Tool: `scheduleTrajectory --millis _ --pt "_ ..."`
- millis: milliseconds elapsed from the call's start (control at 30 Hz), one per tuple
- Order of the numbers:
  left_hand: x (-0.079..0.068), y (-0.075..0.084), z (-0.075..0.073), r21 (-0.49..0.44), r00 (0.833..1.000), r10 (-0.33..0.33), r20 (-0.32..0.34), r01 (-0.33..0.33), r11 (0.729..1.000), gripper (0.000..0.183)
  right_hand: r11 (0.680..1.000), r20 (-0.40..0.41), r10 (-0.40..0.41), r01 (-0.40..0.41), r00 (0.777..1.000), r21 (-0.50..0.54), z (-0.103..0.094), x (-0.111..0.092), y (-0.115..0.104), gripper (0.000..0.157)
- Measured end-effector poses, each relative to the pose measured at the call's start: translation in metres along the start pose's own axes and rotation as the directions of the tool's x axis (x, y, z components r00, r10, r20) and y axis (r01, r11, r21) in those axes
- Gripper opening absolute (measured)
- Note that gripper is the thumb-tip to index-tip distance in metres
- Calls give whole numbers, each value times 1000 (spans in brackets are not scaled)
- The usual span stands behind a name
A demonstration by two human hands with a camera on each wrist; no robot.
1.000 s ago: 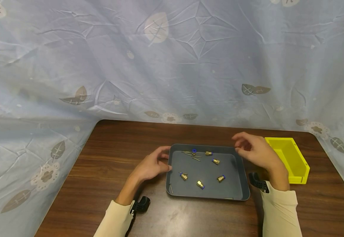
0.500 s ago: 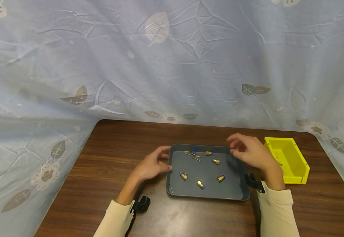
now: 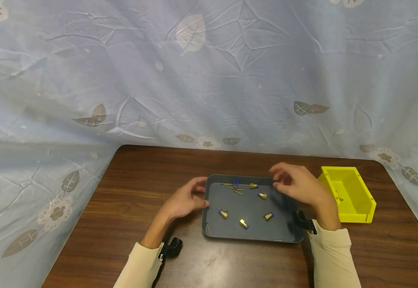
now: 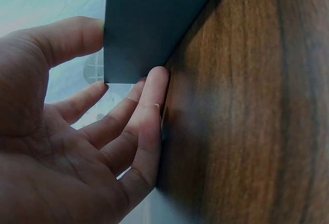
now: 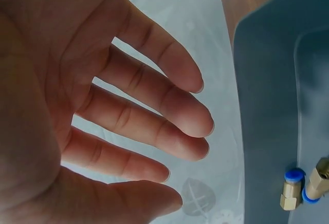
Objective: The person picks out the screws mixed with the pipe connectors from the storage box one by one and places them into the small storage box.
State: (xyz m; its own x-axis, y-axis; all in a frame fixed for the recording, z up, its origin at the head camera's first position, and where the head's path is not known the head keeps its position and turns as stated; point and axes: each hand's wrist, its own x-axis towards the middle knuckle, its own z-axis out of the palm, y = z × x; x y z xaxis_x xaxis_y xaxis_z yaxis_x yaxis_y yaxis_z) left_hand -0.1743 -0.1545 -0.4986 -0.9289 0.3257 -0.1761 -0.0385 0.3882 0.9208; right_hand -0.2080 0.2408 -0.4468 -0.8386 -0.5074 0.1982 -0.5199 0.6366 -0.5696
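Stretching left to right in front of me, the gray tray (image 3: 245, 206) lies flat on the wooden table (image 3: 140, 172), its right end slightly nearer me. Inside, the brass fittings point every way: the one by the far wall (image 3: 253, 186) has its blue collar to the right, the one just nearer me (image 3: 262, 196) has its collar to the left, and the one toward the right (image 3: 268, 216) aims its collar away and right. A slim screw (image 3: 207, 229) in the near left corner points roughly toward me. The yellow bin (image 3: 357, 188), right of the tray, runs lengthwise away from me.

My left hand (image 3: 183, 203) is spread loosely at the tray's left side, thumb and fingers apart, touching its wall. My right hand (image 3: 299, 185) hangs over the tray's far right part, fingers softly bent and parted, thumb well away from the index, nothing between them.
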Motion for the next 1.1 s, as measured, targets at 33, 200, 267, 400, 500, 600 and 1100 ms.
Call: scheduleTrajectory --millis 33,200,267,400,500,600,1100 --pt "0 0 0 1 1000 0 0 0 1000 81 1000 3 -5 5 1000 2 1 1 -1 35" --pt "0 1 0 8 1000 0 -2 0 1000 81 1000 33 -12 12 999 8 8 7 -5 35" --pt "0 2 0 11 1000 2 -3 -2 1000 81 1000 43 -14 14 999 12 13 10 -5 36" --pt "0 2 -1 15 1000 0 -3 0 1000 81 999 52 -30 29 998 30 22 15 -8 36" --pt "0 2 0 16 1000 -1 -3 1 1000 81 998 66 -40 37 997 46 28 19 -12 35" --pt "0 2 0 15 1000 0 -2 0 1000 81 998 84 -46 42 995 50 34 24 -16 35" --pt "-1 2 1 36 1000 7 -4 -7 999 80 999 101 -32 35 994 -26 65 42 -28 26"
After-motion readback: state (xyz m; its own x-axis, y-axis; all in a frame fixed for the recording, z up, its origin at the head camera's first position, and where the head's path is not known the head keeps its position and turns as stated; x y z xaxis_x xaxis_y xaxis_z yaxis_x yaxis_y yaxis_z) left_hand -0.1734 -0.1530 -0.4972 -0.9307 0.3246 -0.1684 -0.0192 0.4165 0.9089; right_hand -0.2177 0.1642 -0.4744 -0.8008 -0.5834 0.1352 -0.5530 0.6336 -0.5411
